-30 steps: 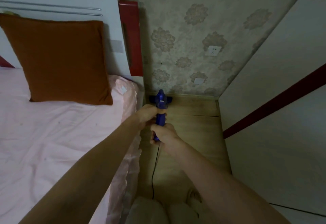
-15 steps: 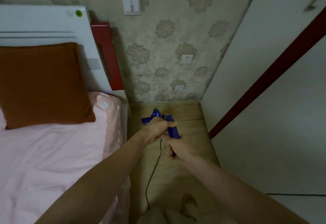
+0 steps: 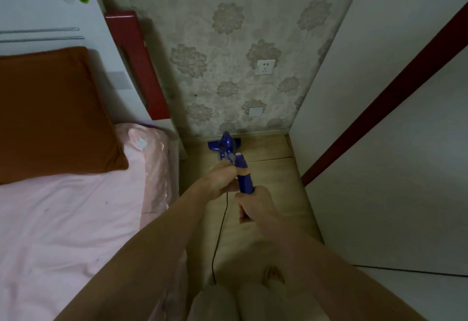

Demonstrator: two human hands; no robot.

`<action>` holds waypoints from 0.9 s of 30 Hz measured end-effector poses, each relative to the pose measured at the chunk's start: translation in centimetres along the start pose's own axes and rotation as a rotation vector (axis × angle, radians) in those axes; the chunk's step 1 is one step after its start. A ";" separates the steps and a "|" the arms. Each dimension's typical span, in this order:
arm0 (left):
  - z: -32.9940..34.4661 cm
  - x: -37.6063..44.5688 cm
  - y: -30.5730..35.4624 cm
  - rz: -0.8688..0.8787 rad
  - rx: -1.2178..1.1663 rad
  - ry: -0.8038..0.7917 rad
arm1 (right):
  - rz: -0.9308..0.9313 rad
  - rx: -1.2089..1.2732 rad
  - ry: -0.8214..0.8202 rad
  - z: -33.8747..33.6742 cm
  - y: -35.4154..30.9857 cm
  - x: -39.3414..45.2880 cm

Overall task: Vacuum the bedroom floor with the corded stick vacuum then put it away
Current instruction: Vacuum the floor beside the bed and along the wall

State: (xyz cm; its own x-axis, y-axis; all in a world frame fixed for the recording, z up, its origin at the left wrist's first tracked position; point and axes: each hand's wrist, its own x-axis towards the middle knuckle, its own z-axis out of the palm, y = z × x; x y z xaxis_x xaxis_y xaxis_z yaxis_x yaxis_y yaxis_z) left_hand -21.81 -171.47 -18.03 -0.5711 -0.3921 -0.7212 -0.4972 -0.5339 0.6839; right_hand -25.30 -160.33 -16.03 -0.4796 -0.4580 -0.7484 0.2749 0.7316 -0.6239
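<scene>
At nine o'clock lies the bed (image 3: 63,219) with a pink sheet, and an orange pillow (image 3: 53,115) leans on the white headboard (image 3: 50,17). A red panel (image 3: 136,65) stands beside it. In the middle, the left hand (image 3: 220,180) is curled round the blue vacuum (image 3: 241,174), and the right hand (image 3: 255,204) grips its handle lower down. The vacuum's head (image 3: 224,143) sits on the wood floor (image 3: 273,174), close to the flowery wall (image 3: 228,67) at twelve o'clock. A black cord (image 3: 219,239) hangs down toward six o'clock. At three o'clock a white wardrobe (image 3: 392,169) squeezes the floor narrow.
</scene>
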 end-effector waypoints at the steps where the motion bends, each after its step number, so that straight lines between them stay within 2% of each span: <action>1: 0.1 0.3 0.2 0.002 0.011 -0.013 | 0.000 -0.001 0.000 -0.4 -0.1 0.3; 8: 2.5 0.5 1.2 0.007 0.025 -0.018 | 0.001 0.032 0.019 -2.7 -0.8 -0.3; 15: 3.7 -1.8 1.0 -0.020 0.061 -0.106 | 0.000 0.018 0.008 -4.1 0.6 -3.0; 23: 3.2 -0.3 -0.1 -0.067 -0.074 -0.001 | 0.013 0.000 0.009 -2.3 0.8 -1.0; 27: 2.8 1.1 0.5 -0.065 -0.122 0.001 | 0.007 -0.010 -0.016 -2.7 -0.2 0.5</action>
State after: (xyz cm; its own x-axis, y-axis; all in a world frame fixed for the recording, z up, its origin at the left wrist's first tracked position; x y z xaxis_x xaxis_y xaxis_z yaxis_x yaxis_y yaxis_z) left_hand -24.54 -170.09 -18.18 -0.5398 -0.3539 -0.7638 -0.4503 -0.6452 0.6172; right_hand -27.82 -159.35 -15.63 -0.4646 -0.4611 -0.7560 0.2694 0.7397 -0.6167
